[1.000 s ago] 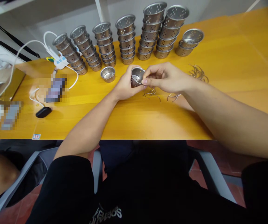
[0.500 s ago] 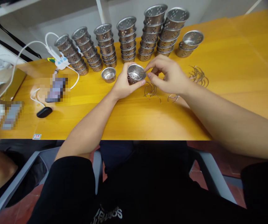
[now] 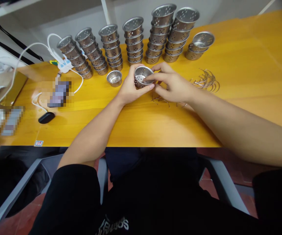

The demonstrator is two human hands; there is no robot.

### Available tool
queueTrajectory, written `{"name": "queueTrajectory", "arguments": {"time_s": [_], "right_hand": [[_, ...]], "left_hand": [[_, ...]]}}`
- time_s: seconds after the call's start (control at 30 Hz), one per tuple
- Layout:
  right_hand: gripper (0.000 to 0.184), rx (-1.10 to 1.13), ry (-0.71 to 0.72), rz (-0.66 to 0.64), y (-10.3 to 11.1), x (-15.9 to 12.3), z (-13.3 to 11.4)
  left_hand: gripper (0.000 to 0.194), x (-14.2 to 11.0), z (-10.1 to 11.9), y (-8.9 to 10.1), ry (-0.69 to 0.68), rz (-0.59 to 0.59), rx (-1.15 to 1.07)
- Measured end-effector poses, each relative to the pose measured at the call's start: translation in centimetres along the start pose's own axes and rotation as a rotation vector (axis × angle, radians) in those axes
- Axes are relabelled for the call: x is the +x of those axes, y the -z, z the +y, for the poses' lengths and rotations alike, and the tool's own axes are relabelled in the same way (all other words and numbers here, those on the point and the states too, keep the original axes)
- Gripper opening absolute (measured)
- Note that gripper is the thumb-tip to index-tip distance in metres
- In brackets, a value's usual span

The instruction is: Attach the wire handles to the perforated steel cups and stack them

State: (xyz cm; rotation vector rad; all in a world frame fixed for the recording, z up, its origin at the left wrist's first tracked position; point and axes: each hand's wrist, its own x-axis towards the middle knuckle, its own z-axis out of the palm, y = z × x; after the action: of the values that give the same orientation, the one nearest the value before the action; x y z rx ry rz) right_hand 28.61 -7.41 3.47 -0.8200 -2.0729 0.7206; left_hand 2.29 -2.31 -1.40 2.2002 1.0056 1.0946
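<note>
A small perforated metal cup [image 3: 139,77] is tilted with its mouth toward me, just above the table. My left hand [image 3: 129,88] wraps round its left side and lower edge, the thumb along the front. From the right, my right hand [image 3: 174,85] reaches in with its fingers apart. One fingertip is inside the cup, and its thumb is near the rim. I see no separate part in those fingers. Curved metal wires [image 3: 164,102] lie partly hidden under my right hand, and a larger heap of curved wires [image 3: 209,80] lies beyond my right wrist.
Several tall stacks of perforated cups [image 3: 133,40] line the back of the table [image 3: 141,130]. A shorter stack [image 3: 197,49] stands at their right, and a single cup [image 3: 114,78] sits left of my hands. Further left are a power strip [image 3: 66,66], cables and a phone [image 3: 59,94].
The cup has shifted slightly left and tipped more toward me in my left hand. My right hand let go of its rim, drew back, then put a finger inside the cup.
</note>
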Motion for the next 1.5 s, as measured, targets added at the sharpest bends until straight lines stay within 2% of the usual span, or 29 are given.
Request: {"name": "queueTrajectory", "arguments": {"time_s": [0.17,0.3,0.43,0.57,0.67,0.77,0.97,1.1,1.17,1.27,1.4,1.5], "right_hand": [[0.032,0.1,-0.016,0.15,0.7,0.1,0.0],[0.038,0.137,-0.062,0.194,1.3,0.2,1.4],[0.039,0.178,-0.066,0.19,1.8,0.3,2.6],[0.038,0.107,-0.051,0.19,1.9,0.4,3.2],[0.046,0.022,-0.034,0.215,2.0,0.5,3.6],[0.05,0.011,-0.04,0.211,2.1,0.5,3.8],[0.037,0.083,-0.085,0.185,2.4,0.3,4.0],[0.046,0.041,-0.065,0.217,2.4,0.3,4.6],[0.049,0.015,-0.057,0.22,2.3,0.3,5.0],[0.045,-0.004,-0.058,0.225,2.3,0.4,5.3],[0.042,0.01,-0.074,0.219,2.4,0.4,5.3],[0.044,0.069,-0.09,0.207,2.5,0.3,5.4]], "left_hand": [[0.097,0.4,-0.3,1.2,-0.002,0.056,0.028],[0.097,0.9,-0.9,4.1,0.003,0.184,0.134],[0.088,1.3,-1.8,7.6,0.096,0.349,0.237],[0.075,1.4,-2.8,9.7,0.234,0.402,0.27],[0.073,1.5,-3.6,9.9,0.333,0.414,0.258],[0.072,1.5,-4.5,9.9,0.374,0.409,0.254],[0.062,1.2,-6.2,10.2,0.331,0.288,0.28],[0.051,1.0,-6.7,10.3,0.283,0.221,0.349],[0.051,0.9,-6.7,10.3,0.288,0.239,0.364],[0.062,0.8,-6.6,10.1,0.334,0.281,0.352],[0.059,0.7,-6.7,10.1,0.304,0.183,0.345],[0.058,0.7,-6.4,10.1,0.255,0.204,0.297]]}}
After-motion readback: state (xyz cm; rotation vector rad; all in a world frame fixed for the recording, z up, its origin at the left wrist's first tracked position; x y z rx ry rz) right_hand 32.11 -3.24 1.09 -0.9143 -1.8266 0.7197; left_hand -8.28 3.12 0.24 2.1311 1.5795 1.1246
